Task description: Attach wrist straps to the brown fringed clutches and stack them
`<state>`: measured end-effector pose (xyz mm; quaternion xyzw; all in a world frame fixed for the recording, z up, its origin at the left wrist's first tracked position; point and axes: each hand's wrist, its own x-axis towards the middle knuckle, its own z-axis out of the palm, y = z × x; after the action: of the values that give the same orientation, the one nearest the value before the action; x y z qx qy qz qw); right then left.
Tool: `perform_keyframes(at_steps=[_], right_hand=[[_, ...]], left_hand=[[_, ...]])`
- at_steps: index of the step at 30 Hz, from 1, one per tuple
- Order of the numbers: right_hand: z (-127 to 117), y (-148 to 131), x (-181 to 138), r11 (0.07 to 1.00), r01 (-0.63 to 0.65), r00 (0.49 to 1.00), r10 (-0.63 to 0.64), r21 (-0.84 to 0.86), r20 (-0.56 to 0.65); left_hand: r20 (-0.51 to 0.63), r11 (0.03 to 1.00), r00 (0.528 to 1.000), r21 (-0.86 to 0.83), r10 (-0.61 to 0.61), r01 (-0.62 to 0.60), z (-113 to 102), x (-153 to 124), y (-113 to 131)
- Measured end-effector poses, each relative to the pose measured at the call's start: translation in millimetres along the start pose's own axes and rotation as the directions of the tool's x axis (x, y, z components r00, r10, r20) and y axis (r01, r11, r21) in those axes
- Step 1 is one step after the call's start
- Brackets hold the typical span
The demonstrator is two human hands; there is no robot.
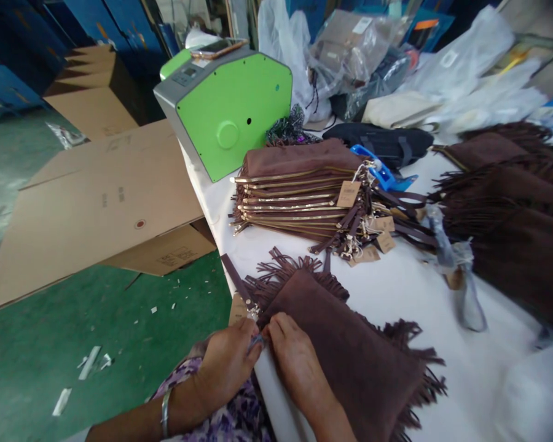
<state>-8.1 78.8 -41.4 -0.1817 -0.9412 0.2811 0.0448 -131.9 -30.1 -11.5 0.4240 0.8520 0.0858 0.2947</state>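
Note:
A brown suede fringed bag (pixel 350 350) lies on the white table (pixel 410 288) in front of me. My left hand (pixel 228 362) is closed in a pinch at the bag's near corner, where a small metal zipper pull and a brown strap (pixel 235 279) with a paper tag (pixel 237 309) sit. My right hand (pixel 295 356) rests on the same corner of the bag, fingers pressed together against the left hand's fingertips.
A stack of matching brown bags with gold zippers and tags (pixel 304 190) sits behind. More fringed bags (pixel 511 209) lie at right. A green machine (pixel 228 110) stands at the table's far left, flat cardboard boxes (pixel 96 202) on the green floor, plastic bags (pixel 461 67) at the back.

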Motion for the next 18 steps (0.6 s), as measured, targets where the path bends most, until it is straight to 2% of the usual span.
perform_keyframes(at_steps=[5, 12, 18], right_hand=[[5.4, 2.2, -2.6, 0.999, 0.032, 0.999, -0.033, -0.036, -0.032], [1.8, 2.3, 5.4, 0.999, 0.036, 0.998, -0.037, -0.009, -0.054], [-1.2, -13.1, -3.4, 0.998, -0.025, 0.992, 0.017, -0.064, -0.127]], left_hand=[[0.004, 0.995, 1.0, 0.098, 0.013, -0.013, 8.3, -0.2, 0.9], [0.007, 0.977, 1.0, 0.215, 0.018, -0.019, 8.1, 7.0, 11.6], [0.066, 0.958, 0.99, 0.249, 0.128, -0.14, 0.7, -0.8, -1.0]])
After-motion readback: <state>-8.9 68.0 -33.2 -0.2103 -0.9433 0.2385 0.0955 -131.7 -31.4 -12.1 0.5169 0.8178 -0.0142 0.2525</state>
